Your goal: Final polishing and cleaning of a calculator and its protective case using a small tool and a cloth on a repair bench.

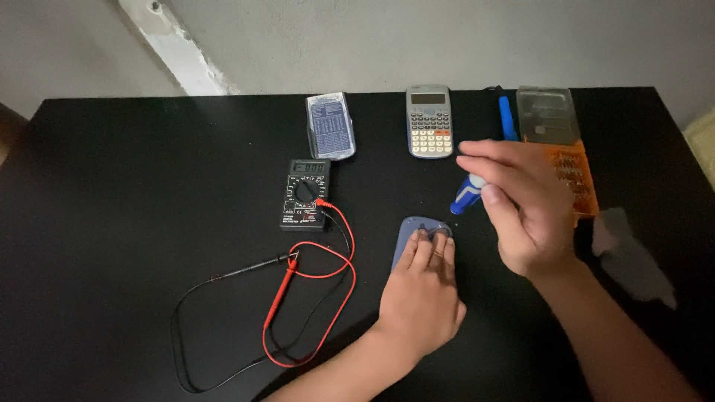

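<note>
My left hand (421,294) lies flat on a small blue-grey device (408,237) on the black table (149,193), its fingertips pressing the device's top end. My right hand (521,208) hovers just to the right and above it, gripping a blue and white screwdriver (466,196) whose tip points down to the left, close to the device. A grey calculator (430,120) lies face up behind them.
A black multimeter (305,193) sits left of centre with red and black probe leads (313,298) looped toward the front. A calculator cover (331,125) lies at the back. An orange screwdriver bit set (577,175) with its clear lid (547,113), a blue tool (507,117) and a grey cloth (633,260) are on the right.
</note>
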